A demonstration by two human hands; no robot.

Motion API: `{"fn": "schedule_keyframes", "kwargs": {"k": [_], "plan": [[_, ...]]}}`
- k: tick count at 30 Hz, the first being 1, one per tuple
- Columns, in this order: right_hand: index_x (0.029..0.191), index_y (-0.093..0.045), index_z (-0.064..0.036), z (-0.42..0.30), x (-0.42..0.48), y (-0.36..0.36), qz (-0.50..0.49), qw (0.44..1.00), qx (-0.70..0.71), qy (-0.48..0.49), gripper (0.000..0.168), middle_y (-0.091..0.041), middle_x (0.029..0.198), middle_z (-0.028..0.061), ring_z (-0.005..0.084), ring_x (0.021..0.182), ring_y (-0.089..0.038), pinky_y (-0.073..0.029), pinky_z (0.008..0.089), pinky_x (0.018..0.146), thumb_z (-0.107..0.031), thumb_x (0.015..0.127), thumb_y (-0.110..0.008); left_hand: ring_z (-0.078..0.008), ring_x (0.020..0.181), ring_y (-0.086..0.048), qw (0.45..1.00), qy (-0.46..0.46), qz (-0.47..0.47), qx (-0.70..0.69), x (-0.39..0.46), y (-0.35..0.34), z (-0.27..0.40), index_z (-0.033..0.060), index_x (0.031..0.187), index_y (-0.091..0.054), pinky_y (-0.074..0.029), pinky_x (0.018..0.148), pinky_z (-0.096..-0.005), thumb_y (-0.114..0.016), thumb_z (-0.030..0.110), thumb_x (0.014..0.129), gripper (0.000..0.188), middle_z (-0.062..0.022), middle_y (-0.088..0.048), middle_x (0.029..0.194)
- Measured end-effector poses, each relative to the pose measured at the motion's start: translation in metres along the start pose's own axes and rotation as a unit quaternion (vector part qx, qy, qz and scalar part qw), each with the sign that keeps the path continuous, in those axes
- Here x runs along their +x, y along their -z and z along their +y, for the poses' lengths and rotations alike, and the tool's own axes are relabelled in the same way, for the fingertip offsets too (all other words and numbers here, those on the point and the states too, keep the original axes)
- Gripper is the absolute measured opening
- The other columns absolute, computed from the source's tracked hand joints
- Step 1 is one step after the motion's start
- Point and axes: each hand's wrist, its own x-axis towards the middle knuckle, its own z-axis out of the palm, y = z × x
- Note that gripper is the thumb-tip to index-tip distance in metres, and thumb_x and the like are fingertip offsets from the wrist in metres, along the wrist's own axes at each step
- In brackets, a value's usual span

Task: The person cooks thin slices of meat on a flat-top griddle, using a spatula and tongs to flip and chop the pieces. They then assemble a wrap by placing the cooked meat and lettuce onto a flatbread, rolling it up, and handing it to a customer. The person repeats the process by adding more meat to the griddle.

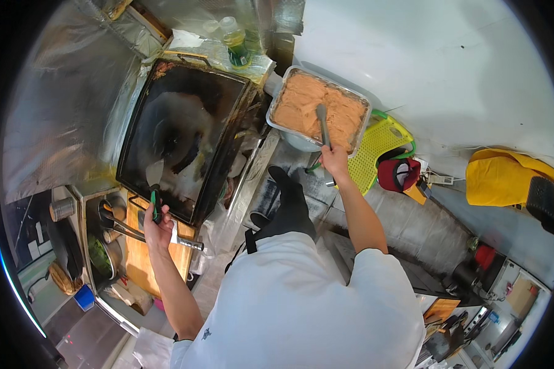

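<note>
My left hand (pixel 158 226) grips the black-and-green handle of a scraper (pixel 155 173). Its flat metal blade is over the near-left part of a dark, greasy griddle (pixel 177 108). To the right, my right hand (pixel 334 161) holds a long grey utensil (pixel 322 119). The utensil's rounded end rests on or in a thick orange-brown paste (pixel 300 96); how deep it goes is not clear. The paste fills much of a clear rectangular tub (pixel 274 121) standing beside the griddle, near the white wall.
Below my left hand, a cleaver (pixel 189 243) lies on a wooden cutting board (pixel 136 258). Leafy greens (pixel 99 258) sit in a metal container. A bottle of green liquid (pixel 237 46) stands behind the griddle. The yellow-green plastic chair (pixel 367 159) is past the tub.
</note>
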Motion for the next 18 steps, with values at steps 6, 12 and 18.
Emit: {"fn": "schedule_keyframes", "kwargs": {"k": [6, 12, 18], "plan": [[0.082, -0.06, 0.001, 0.029, -0.016, 0.048, 0.129, 0.985, 0.115, -0.021, 0.023, -0.061, 0.059, 0.0081, 0.0137, 0.048, -0.057, -0.044, 0.0278, 0.045, -0.018, 0.093, -0.054, -0.0115, 0.059, -0.056, 1.0, 0.004, -0.01, 0.007, 0.012, -0.002, 0.008, 0.0093, 0.113, -0.061, -0.041, 0.048, -0.0213, -0.053, 0.031, 0.098, 0.028, -0.0038, -0.067, 0.081], [0.081, -0.057, -0.001, 0.034, -0.041, 0.083, 0.142, 0.988, -0.004, 0.059, 0.023, -0.062, 0.06, 0.0071, 0.0121, 0.049, -0.057, -0.045, 0.0275, 0.046, -0.021, 0.094, -0.054, -0.0118, 0.062, -0.057, 0.999, 0.017, -0.017, -0.022, 0.031, 0.0, 0.009, 0.0127, 0.108, -0.061, -0.044, 0.05, -0.0224, -0.051, 0.031, 0.1, 0.022, -0.0029, -0.067, 0.086], [0.081, -0.057, -0.001, -0.031, -0.081, 0.093, 0.06, 0.984, -0.037, 0.165, 0.021, -0.058, 0.059, 0.0047, 0.0112, 0.052, -0.054, -0.043, 0.0293, 0.049, -0.018, 0.093, -0.057, -0.012, 0.062, -0.056, 0.999, 0.03, -0.037, -0.014, 0.037, -0.01, 0.002, 0.0122, 0.101, -0.057, -0.042, 0.048, -0.0245, -0.053, 0.031, 0.099, 0.019, -0.0026, -0.065, 0.081]]}}
